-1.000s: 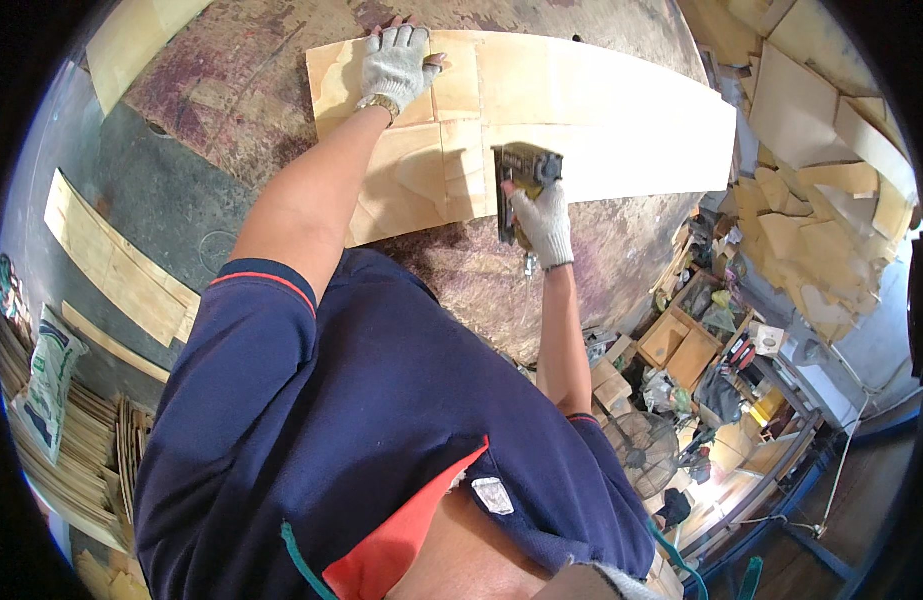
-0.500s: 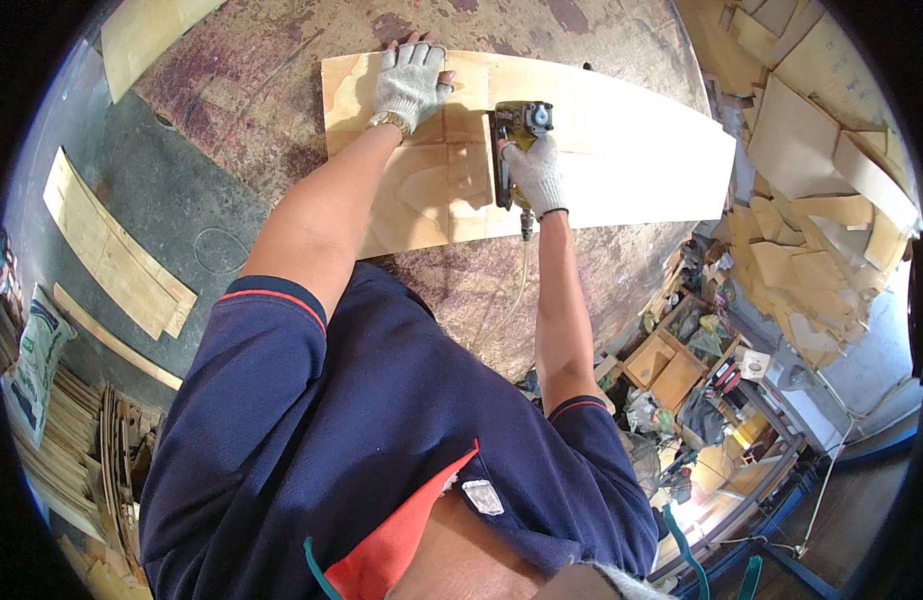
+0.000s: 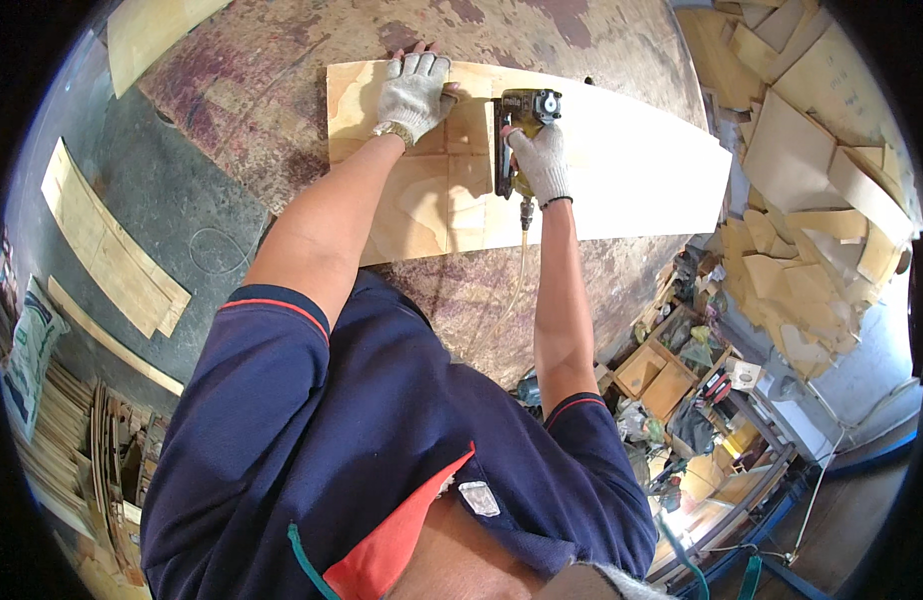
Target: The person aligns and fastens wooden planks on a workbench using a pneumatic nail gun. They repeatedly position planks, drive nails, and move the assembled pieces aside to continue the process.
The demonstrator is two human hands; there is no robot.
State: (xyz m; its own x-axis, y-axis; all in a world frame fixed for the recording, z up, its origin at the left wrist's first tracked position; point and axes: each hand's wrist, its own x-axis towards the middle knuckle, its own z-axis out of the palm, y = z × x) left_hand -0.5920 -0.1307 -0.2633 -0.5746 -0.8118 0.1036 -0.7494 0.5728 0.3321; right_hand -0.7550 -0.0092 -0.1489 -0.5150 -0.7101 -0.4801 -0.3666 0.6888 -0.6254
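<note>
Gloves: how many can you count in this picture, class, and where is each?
2. One is on the left hand, resting on the pale wooden panel; one is on the right hand, gripping the hose-fed tool. More could be hidden in the clutter.

Left glove [image 3: 414, 98] off-white; right glove [image 3: 544, 165] same, black edge at cuff. Power tool [image 3: 525, 116] black and olive-yellow. Hose [image 3: 523, 275] pale yellow. Wooden panel [image 3: 622, 170] honey-cream, wavy grain at left, glaring white at right. Tabletop [image 3: 257, 120] brown-grey, blotched maroon. Person's shirt [image 3: 382, 400] navy, red line round sleeves, orange-red lining. Floor [image 3: 197, 190] dark grey. Sack [image 3: 34, 345] white with green.
</note>
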